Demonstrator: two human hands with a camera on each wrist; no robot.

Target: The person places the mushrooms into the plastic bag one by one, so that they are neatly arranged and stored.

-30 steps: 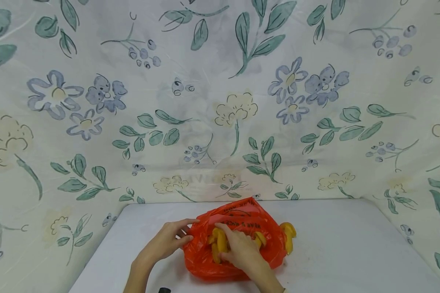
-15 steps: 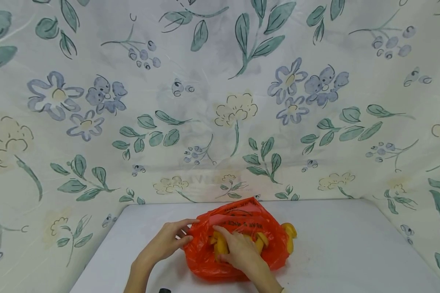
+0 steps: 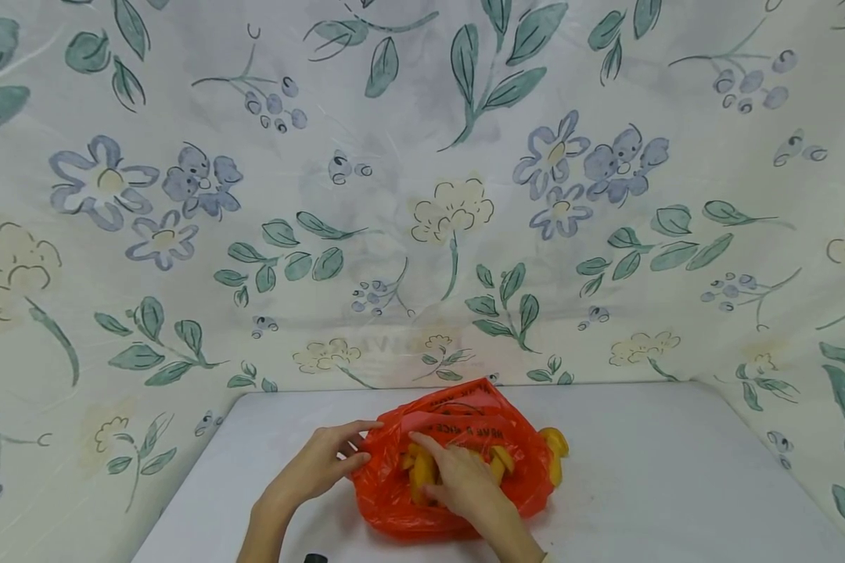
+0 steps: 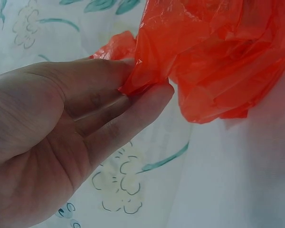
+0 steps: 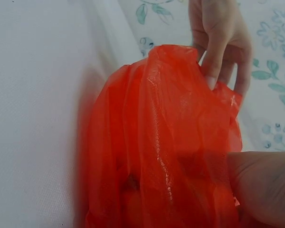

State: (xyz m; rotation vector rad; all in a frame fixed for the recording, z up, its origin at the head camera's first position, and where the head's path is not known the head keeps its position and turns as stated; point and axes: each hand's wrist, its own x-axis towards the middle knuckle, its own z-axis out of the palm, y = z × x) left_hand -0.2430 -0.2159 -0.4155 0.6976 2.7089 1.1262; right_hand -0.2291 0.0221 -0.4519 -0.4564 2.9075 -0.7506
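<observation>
A red plastic bag (image 3: pixel 387 500) with dark printing lies on the white table, its mouth facing me. My left hand (image 3: pixel 320 463) pinches the bag's left edge; in the left wrist view, the thin film sits between the fingers (image 4: pixel 147 102). Inside the mouth, my right hand (image 3: pixel 468 481) has thumb and forefinger round a yellow mushroom (image 3: pixel 421 477). Another yellow mushroom (image 3: pixel 501 461) shows in the bag just right of that hand. The right fingertips are hidden by the bag in the right wrist view, where only part of the hand (image 5: pixel 263 185) appears.
One more yellow mushroom (image 3: pixel 555 446) lies at the bag's right side, partly behind it. A small black object (image 3: pixel 315 558) pokes in at the bottom edge. Flowered cloth (image 3: pixel 366 234) hangs behind the white table (image 3: pixel 662 469).
My right hand and the mushroom in it have shifted slightly within the bag. The bag's right side has moved a little, covering more of the outer mushroom. My left hand stays put.
</observation>
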